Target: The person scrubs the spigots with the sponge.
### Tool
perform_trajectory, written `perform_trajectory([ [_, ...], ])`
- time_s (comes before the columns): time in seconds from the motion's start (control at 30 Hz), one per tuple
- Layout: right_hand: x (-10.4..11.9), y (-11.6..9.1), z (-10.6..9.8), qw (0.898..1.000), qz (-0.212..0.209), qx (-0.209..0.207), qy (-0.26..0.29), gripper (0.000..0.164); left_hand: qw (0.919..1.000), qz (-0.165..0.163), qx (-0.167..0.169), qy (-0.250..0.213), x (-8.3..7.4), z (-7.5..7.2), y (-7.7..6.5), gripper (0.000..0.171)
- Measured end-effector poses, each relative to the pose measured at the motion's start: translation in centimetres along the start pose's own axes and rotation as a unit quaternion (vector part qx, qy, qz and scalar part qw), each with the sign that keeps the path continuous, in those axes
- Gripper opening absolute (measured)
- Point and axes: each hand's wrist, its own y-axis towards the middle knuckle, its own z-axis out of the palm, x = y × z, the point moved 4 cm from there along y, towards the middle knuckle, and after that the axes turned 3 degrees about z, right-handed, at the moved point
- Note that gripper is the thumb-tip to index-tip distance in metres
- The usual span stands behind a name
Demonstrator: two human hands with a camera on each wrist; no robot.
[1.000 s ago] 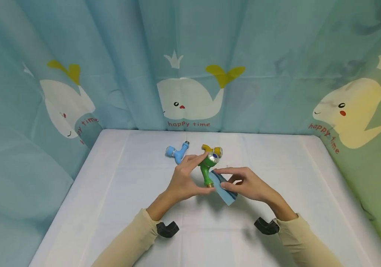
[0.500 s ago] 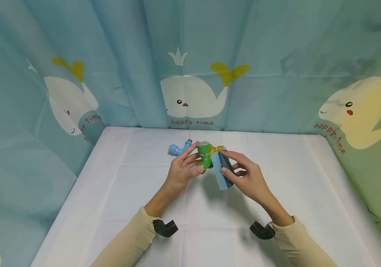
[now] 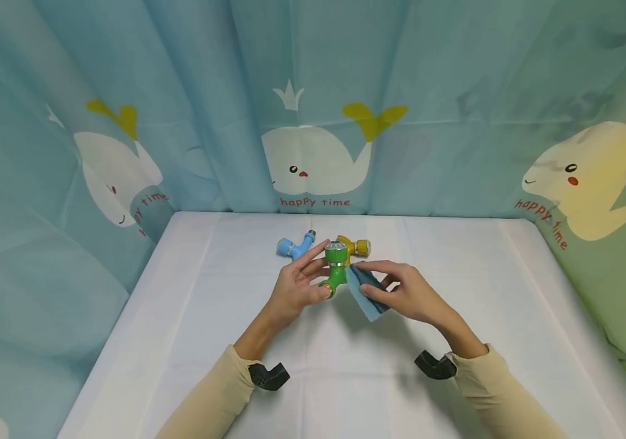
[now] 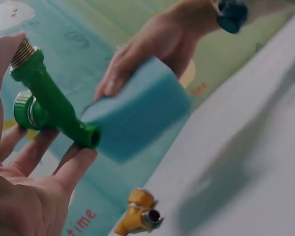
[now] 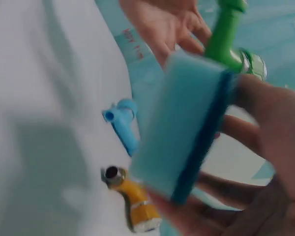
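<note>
A green faucet [image 3: 337, 268] with a ribbed knob is held up over the table in my left hand [image 3: 297, 288]. In the left wrist view, the thumb lies at the threaded end of this green faucet [image 4: 54, 101] and fingertips support its spout. My right hand [image 3: 408, 292] pinches a blue sponge [image 3: 366, 294] between thumb and fingers, its edge right at the faucet's side. The right wrist view shows the sponge [image 5: 182, 125] as a light blue block with a darker layer along one side; it overlaps part of the faucet there.
Behind the hands, a light blue faucet [image 3: 293, 246] and a yellow faucet [image 3: 361, 247] lie on the white-covered table [image 3: 225, 292]. A whale-print curtain [image 3: 433, 177] borders the table's back and sides.
The left hand has turned the green faucet so its knob points up and its threaded end faces the front. The right hand's sponge rose alongside it, then came back down and tilted.
</note>
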Motion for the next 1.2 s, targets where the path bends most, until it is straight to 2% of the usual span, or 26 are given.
perform_trajectory([
  [0.1,-0.2,0.1,-0.5,1.000,0.013,0.007,0.028,0.042,0.9996,0.012,0.019,0.014,-0.1,0.0,-0.1,0.104],
  [0.17,-0.3,0.3,-0.4,0.998,0.018,0.026,0.052,0.043,0.9990,0.023,0.026,0.026,-0.2,0.0,-0.1,0.104],
  [0.3,-0.5,0.6,0.1,0.998,0.018,0.067,0.011,0.044,0.9990,0.020,0.026,0.029,-0.3,-0.2,0.0,0.108],
  [0.4,-0.8,0.6,0.0,0.998,0.026,0.049,0.013,0.043,0.9996,0.001,0.027,-0.003,-0.3,-0.2,-0.1,0.111],
  [0.47,-0.9,0.5,-0.1,0.998,0.028,0.034,0.047,0.043,0.9993,-0.004,0.030,-0.022,-0.5,-0.1,-0.1,0.111],
  [0.53,-0.8,0.4,0.1,0.996,0.028,0.036,0.076,0.044,0.9989,-0.005,0.031,-0.034,-0.6,0.0,0.0,0.110],
  [0.63,-1.1,0.1,0.2,0.997,0.029,0.042,0.057,0.045,0.9986,-0.002,0.033,-0.040,-0.6,-0.1,0.0,0.109],
  [0.73,-1.6,-0.3,-0.2,0.999,0.031,0.022,0.036,0.044,0.9988,0.002,0.029,-0.040,-0.5,-0.2,-0.1,0.108],
  [0.87,-1.9,-0.9,-1.0,0.998,0.028,-0.005,0.051,0.044,0.9987,-0.002,0.013,-0.049,-0.3,-0.3,-0.2,0.101],
  [1.03,-2.0,-1.5,-1.1,0.998,0.026,-0.019,0.045,0.044,0.9946,-0.038,-0.007,-0.097,0.6,-0.2,-0.1,0.100],
  [1.2,-1.0,-1.8,-1.2,0.999,-0.013,-0.046,0.026,0.046,0.9861,-0.074,-0.025,-0.147,1.7,0.4,0.2,0.110],
])
